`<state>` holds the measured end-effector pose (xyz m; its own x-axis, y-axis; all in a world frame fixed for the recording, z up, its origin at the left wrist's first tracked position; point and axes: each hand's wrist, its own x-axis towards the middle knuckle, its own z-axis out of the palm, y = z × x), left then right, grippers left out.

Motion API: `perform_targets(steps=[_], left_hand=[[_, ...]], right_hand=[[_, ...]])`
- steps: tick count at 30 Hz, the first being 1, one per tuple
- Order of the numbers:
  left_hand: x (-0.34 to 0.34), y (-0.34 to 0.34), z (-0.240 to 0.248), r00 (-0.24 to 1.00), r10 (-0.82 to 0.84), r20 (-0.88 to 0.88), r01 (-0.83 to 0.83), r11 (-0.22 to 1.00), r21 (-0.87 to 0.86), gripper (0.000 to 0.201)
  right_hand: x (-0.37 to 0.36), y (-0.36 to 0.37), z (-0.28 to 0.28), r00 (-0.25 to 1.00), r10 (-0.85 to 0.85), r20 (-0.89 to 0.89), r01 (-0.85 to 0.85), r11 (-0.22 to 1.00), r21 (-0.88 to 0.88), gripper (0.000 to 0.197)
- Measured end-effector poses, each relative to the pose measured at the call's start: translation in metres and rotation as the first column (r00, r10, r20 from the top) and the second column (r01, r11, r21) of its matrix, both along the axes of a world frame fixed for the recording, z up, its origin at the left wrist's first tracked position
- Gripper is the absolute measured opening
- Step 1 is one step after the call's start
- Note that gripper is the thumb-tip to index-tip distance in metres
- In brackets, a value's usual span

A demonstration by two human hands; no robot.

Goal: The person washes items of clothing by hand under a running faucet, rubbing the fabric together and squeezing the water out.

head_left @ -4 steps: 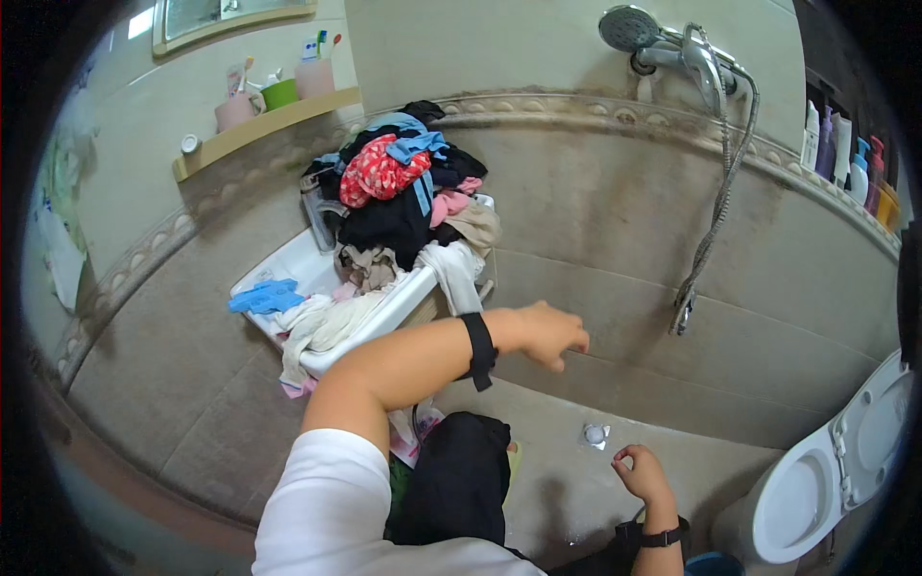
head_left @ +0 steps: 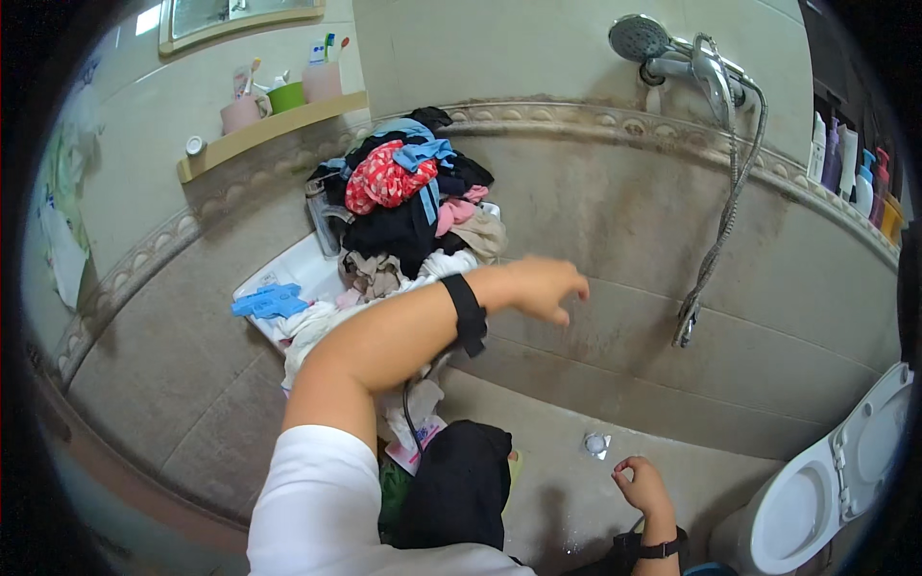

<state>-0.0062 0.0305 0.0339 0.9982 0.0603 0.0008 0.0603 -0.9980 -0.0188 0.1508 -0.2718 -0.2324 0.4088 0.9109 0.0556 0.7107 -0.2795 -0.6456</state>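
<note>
My left arm, in a white sleeve with a black strap at the wrist, reaches across in front of the washbasin (head_left: 279,264). My left hand (head_left: 538,288) hangs palm down in the air beside it, fingers loosely bent and apart, nothing seen in them. A heap of clothes fills the basin: a red-and-white patterned cloth (head_left: 386,179), black garments (head_left: 394,235), a pink cloth (head_left: 453,216), a beige cloth (head_left: 480,233) and a blue cloth (head_left: 269,300). At the lower right, my right hand (head_left: 645,488) is curled, thumb and forefinger meeting, with nothing visible between them. A dark band circles that wrist.
A shower head (head_left: 639,38) with a metal hose (head_left: 732,202) hangs on the wall. The toilet (head_left: 797,509) stands at right, a floor drain (head_left: 595,444) between. Bottles (head_left: 864,182) line the right ledge. Cups (head_left: 286,97) stand on the left shelf (head_left: 288,128).
My left hand and forearm have risen slightly, baring a white-and-pink package beside my leg. My right hand has barely moved. The whole view has shifted a little.
</note>
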Motion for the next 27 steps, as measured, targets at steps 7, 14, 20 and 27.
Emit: perform_targets(steps=[7,14,20,27], left_hand=[[-0.037,0.079,0.121,0.867,0.26,0.424,-0.282,0.959,-0.013,0.04],[-0.08,0.168,0.167,0.638,0.546,0.543,-0.616,0.785,-0.065,0.044],[-0.104,0.228,0.177,0.524,0.62,0.585,-0.778,0.628,0.032,0.058],[-0.081,0.262,0.181,0.491,0.789,0.369,-0.869,0.472,0.146,0.067]], right_hand=[[0.005,0.012,-0.018,0.996,-0.019,-0.082,0.016,0.999,-0.039,0.02],[0.025,0.036,-0.015,0.999,-0.008,-0.054,0.006,0.999,-0.032,0.019],[0.051,0.068,-0.034,0.999,-0.026,-0.043,0.022,0.997,-0.073,0.018],[0.075,0.08,-0.077,0.994,-0.055,-0.098,0.044,0.993,-0.108,0.019]])
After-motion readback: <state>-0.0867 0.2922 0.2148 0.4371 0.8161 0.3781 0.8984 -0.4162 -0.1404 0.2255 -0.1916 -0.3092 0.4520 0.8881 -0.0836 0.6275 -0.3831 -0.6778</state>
